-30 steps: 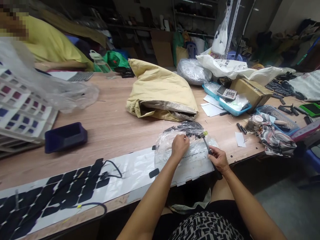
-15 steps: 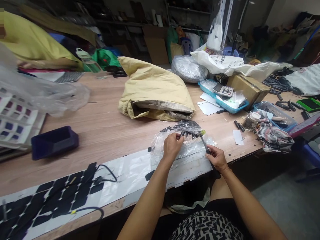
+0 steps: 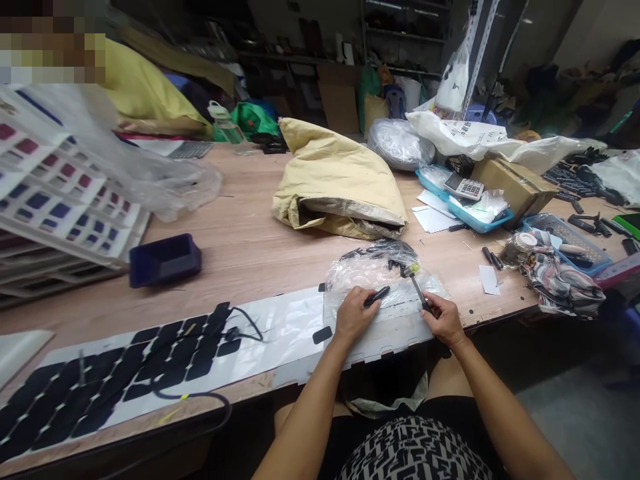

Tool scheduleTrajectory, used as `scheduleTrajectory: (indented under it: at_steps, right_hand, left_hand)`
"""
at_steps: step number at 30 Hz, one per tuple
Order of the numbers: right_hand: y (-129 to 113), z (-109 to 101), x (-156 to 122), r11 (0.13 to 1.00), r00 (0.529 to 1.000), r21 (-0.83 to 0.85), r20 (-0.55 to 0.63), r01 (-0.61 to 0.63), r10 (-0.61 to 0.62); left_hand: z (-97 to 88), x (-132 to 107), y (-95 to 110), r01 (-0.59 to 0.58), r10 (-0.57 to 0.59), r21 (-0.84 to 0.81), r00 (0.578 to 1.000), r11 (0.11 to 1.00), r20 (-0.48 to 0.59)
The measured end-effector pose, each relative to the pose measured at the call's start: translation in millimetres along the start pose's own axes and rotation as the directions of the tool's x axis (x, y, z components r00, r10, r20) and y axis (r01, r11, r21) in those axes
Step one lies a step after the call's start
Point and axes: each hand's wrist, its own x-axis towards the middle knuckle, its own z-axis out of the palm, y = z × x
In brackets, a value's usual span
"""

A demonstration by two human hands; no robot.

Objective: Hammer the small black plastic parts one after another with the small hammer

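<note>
My left hand is closed on a small black clip, held just above a long white sheet near the table's front edge. A hammer-like tool with a yellow-tipped head is gripped by its dark handle in my right hand. Its head rests on a clear plastic bag of black clips lying just beyond both hands. Black flat patches and a black cable cover the left part of the white sheet.
A yellow sack lies mid-table. A dark blue tray and stacked sample cards sit left. Blue baskets, a calculator, a cardboard box and cloth crowd the right. A person in yellow sits at far left.
My left hand has drawn back out of the plastic bag toward me, now holding a black clip over the white sheet. The right hand keeps the tool in about the same spot.
</note>
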Motion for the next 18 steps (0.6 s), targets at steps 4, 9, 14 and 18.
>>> scheduleTrajectory:
  at_steps: [4, 9, 14, 18]
  right_hand:
    - [-19.5, 6.2, -6.5, 0.981, 0.992, -0.156, 0.048, 0.119, -0.113]
    - [-39.0, 16.8, -8.0, 0.938, 0.953, -0.197, 0.161, 0.284, -0.255]
    - [-36.6, 23.8, -8.7, 0.893, 0.929, -0.275, 0.207, 0.356, -0.306]
    - [-32.9, 22.6, -9.2, 0.9, 0.942, -0.298, 0.206, 0.318, -0.264]
  left_hand:
    - [-1.9, 1.2, 0.8, 0.008, -0.008, -0.038, 1.0, 0.999, 0.008]
    - [-3.2, 1.0, 2.8, 0.019, -0.019, -0.04, 1.0, 0.999, 0.004]
    - [-2.8, 1.5, 3.3, 0.007, -0.007, -0.026, 1.0, 1.0, 0.007]
    - [-3.0, 1.8, 3.7, 0.015, -0.015, -0.035, 1.0, 0.999, 0.015]
